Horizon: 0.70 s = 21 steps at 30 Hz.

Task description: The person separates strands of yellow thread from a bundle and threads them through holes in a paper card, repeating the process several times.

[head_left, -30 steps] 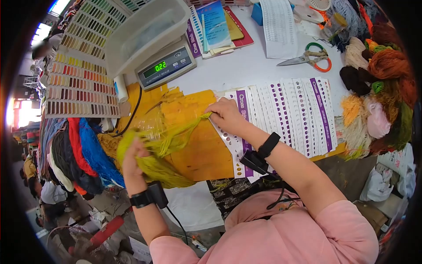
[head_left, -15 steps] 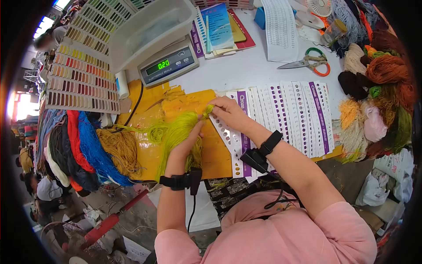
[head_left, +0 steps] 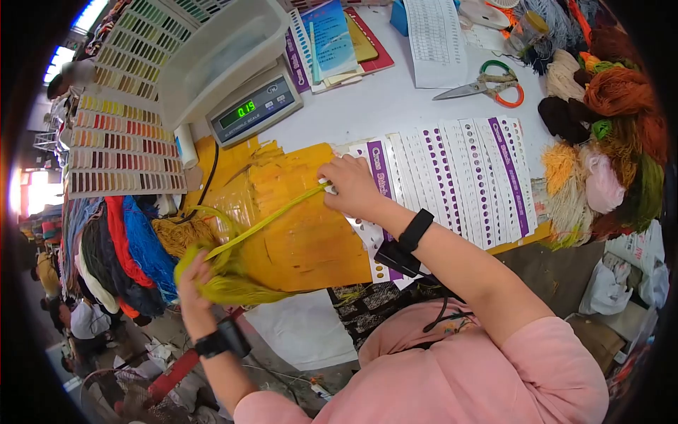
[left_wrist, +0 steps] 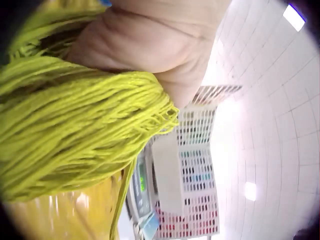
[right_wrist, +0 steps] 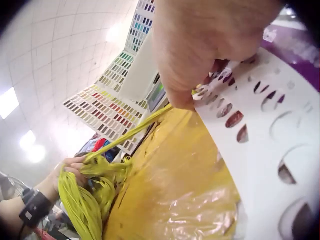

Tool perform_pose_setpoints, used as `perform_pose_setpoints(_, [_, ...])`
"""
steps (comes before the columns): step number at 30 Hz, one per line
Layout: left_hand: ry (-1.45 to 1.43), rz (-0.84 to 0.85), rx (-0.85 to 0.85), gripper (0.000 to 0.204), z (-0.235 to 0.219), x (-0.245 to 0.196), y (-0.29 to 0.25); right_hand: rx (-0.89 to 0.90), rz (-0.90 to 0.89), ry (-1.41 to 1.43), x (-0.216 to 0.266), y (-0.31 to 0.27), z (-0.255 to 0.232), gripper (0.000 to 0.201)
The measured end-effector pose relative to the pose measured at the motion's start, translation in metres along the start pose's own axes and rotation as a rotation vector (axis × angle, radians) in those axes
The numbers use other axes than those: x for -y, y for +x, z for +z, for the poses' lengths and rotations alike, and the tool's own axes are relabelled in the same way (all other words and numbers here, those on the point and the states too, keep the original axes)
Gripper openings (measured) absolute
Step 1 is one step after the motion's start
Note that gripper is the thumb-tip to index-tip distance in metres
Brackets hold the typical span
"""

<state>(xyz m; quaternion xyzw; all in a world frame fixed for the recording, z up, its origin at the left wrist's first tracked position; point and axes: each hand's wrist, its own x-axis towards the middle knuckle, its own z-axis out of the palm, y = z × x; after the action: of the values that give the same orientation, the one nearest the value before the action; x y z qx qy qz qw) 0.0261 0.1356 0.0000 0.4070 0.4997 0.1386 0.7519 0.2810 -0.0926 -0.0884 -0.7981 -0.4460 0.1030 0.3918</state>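
A yellow-green skein of thread hangs from the left hand, whose fingers curl round it near the table's left front edge; motion blurs them in the head view. From there a taut strand runs up to the right hand, which pinches its end at the edge of the punched white cards. In the left wrist view the thick bundle lies against the palm, and the left fingertips are hidden.
An electronic scale reading 0.19 carries a white plastic tray. Scissors lie behind the cards. Coloured thread hanks are heaped at the right, others hang at the left. Yellow tape covers the table front.
The left hand first came up beside the right one, then moved back left and down with the skein, drawing the strand straight. The right hand stays near the cards. The scale reading fell from 0.22.
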Motion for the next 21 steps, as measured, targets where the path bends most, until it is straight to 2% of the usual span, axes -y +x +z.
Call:
perform_pose_setpoints(1, [-0.059, 0.071, -0.009, 0.015, -0.014, -0.015, -0.008, -0.014, 0.002, -0.010, 0.001, 0.001, 0.001, 0.029])
perform_pose_setpoints(2, [-0.003, 0.046, 0.099, 0.015, -0.019, -0.028, -0.016, -0.038, 0.019, -0.023, 0.002, 0.002, 0.003, 0.029])
perform_pose_setpoints(4, [0.015, 0.294, -0.202, 0.016, 0.008, -0.045, -0.013, -0.080, 0.044, -0.051, 0.001, 0.003, 0.008, 0.029])
perform_pose_setpoints(7, [-0.309, 0.456, -0.266, 0.018, 0.004, -0.079, -0.006, -0.079, 0.115, -0.083, 0.000, 0.007, 0.007, 0.029])
perform_pose_setpoints(10, [-0.522, 0.312, 0.027, 0.021, 0.022, -0.056, -0.038, -0.041, 0.083, -0.166, 0.004, 0.004, 0.002, 0.031])
perform_pose_setpoints(11, [-0.406, 0.313, 0.247, 0.028, 0.022, -0.036, -0.044, -0.074, 0.038, -0.110, 0.003, 0.003, -0.001, 0.031])
perform_pose_setpoints(12, [-0.508, 0.185, 0.452, 0.037, 0.032, -0.013, -0.055, -0.103, -0.008, -0.052, 0.002, 0.001, -0.005, 0.032])
perform_pose_setpoints(13, [-0.575, 0.068, 0.531, 0.044, 0.047, 0.010, -0.067, -0.127, -0.055, 0.006, 0.000, -0.004, -0.007, 0.032])
perform_pose_setpoints(14, [-0.604, -0.027, 0.576, 0.046, 0.066, 0.029, -0.077, -0.137, -0.088, 0.049, 0.002, -0.011, -0.014, 0.030])
perform_pose_setpoints(15, [-0.587, -0.024, 0.631, 0.047, 0.078, 0.048, -0.084, -0.141, -0.122, 0.090, 0.009, -0.021, -0.028, 0.028])
perform_pose_setpoints(16, [-0.535, 0.007, 0.602, 0.047, 0.099, 0.062, -0.095, -0.137, -0.157, 0.129, 0.016, -0.030, -0.042, 0.025])
perform_pose_setpoints(19, [-0.400, 0.095, 0.581, 0.050, 0.154, 0.079, -0.118, 0.121, 0.189, 0.424, 0.041, -0.067, -0.071, 0.012])
perform_pose_setpoints(21, [-0.370, 0.104, 0.627, 0.050, 0.169, 0.088, -0.124, 0.192, 0.337, 0.788, 0.070, -0.083, -0.088, 0.007])
